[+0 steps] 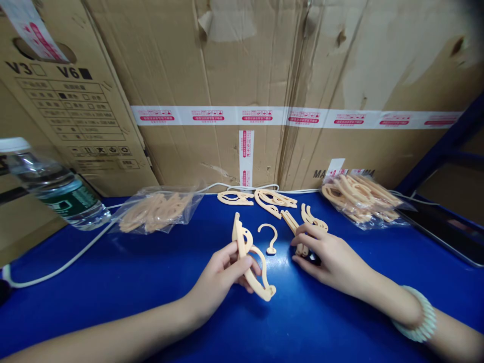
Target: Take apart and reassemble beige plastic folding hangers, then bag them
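A cream plastic folding-hanger arm [260,290] is pinched between the thumb and fingers of my left hand [223,269], tilted above the table. Just beyond it lies a loose hanger hook [273,234]. My right hand [328,254] has its fingers curled round slim cream hanger pieces [289,222] on the table, and it hides their near ends. Two curved hooks [312,219] lie just behind those fingers. Farther back are a flat hanger arm [234,198] and a small overlapping group of hanger arms [276,199].
Clear bags of cream hanger parts lie at the left [157,210] and right [359,199]. A water bottle [71,196] leans at far left near a white cable [71,262]. Behind the blue table [151,282] stand large cardboard boxes [212,70]. A dark flat device [446,232] is at right.
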{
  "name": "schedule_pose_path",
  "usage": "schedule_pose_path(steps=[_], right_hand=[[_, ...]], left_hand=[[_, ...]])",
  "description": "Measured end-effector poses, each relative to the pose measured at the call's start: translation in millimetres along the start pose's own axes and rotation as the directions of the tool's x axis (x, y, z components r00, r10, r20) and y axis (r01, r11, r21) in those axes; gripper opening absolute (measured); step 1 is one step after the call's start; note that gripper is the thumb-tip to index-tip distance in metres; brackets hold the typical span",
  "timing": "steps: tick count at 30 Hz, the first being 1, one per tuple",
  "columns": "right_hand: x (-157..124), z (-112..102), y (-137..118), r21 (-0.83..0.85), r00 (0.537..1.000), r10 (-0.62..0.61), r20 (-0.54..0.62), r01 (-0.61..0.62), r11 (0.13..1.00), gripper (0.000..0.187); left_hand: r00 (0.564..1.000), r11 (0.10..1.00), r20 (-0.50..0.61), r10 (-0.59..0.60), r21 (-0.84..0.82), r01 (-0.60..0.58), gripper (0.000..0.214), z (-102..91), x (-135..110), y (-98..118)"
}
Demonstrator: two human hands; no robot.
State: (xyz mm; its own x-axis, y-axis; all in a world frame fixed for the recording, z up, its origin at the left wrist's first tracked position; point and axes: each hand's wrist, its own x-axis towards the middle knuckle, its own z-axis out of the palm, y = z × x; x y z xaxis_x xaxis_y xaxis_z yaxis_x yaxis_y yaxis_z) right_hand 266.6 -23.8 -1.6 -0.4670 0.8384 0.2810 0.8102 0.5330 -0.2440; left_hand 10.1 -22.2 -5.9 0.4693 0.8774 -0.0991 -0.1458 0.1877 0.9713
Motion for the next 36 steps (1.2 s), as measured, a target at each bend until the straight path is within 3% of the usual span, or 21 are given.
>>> schedule_pose_path(steps=[3, 5, 8, 11, 16, 19, 21, 25, 30, 33, 36], right_hand=[[-3, -5, -12, 0.039, 0.998, -0.038, -0.060, 0.040, 0.998, 0.027], [-5, -8, -22, 0.074, 0.990, -0.129, -0.055, 0.133, 0.988, 0.038], [-8, -10, -36, 0.027, 0.951, -0.307, 0.043, 0.306, 0.952, 0.045], [-8, -9, -43, -0.039, 0.913, -0.390, 0.121, 0.397, 0.917, 0.039], [-10, -8, -44, 0.002, 0.929, -0.367, 0.042, 0.367, 0.930, 0.023], [-13, -11, -42, 0.240, 0.963, -0.270, 0.013, 0.260, 0.935, 0.026], [-14, -13, -41, 0.448, 0.983, -0.181, 0.039, 0.145, 0.882, 0.037], [-14, -16, -37, 0.732, 0.986, -0.099, 0.131, -0.029, 0.681, 0.042], [-10, -11, -34, 0.862, 0.998, 0.054, 0.025, -0.049, 0.505, 0.027], [-7, -3, -33, 0.902, 0.974, 0.216, 0.067, -0.152, 0.404, 0.022], [-4, 3, -34, 0.891, 0.958, 0.216, 0.190, -0.261, 0.373, 0.026]], left_hand=[[1.000, 1.000, -0.011, 0.002, -0.002, -0.002, 0.038, -0.6, 0, -1], [1.000, 1.000, -0.009, 0.017, 0.020, -0.016, 0.045, -0.4, -1, -2], [0.998, 0.993, 0.044, 0.055, 0.105, -0.059, 0.037, 1.1, -5, -3], [0.992, 0.973, 0.090, 0.085, 0.207, -0.102, 0.026, 2.5, -9, -3], [0.987, 0.959, 0.103, 0.121, 0.245, -0.143, 0.034, 1.4, -8, -4], [0.986, 0.956, 0.089, 0.142, 0.245, -0.160, 0.038, 0.1, -6, -4], [0.978, 0.929, 0.097, 0.184, 0.308, -0.205, 0.034, -0.5, -5, -3], [0.957, 0.814, 0.123, 0.263, 0.504, -0.289, 0.027, -1.9, -7, -2], [0.929, 0.698, 0.064, 0.365, 0.641, -0.318, 0.029, -7.0, -8, -1], [0.856, 0.507, 0.132, 0.500, 0.756, -0.413, 0.032, -11.5, -6, -1], [0.773, 0.229, 0.293, 0.563, 0.843, -0.487, 0.034, -14.8, -3, -3]])
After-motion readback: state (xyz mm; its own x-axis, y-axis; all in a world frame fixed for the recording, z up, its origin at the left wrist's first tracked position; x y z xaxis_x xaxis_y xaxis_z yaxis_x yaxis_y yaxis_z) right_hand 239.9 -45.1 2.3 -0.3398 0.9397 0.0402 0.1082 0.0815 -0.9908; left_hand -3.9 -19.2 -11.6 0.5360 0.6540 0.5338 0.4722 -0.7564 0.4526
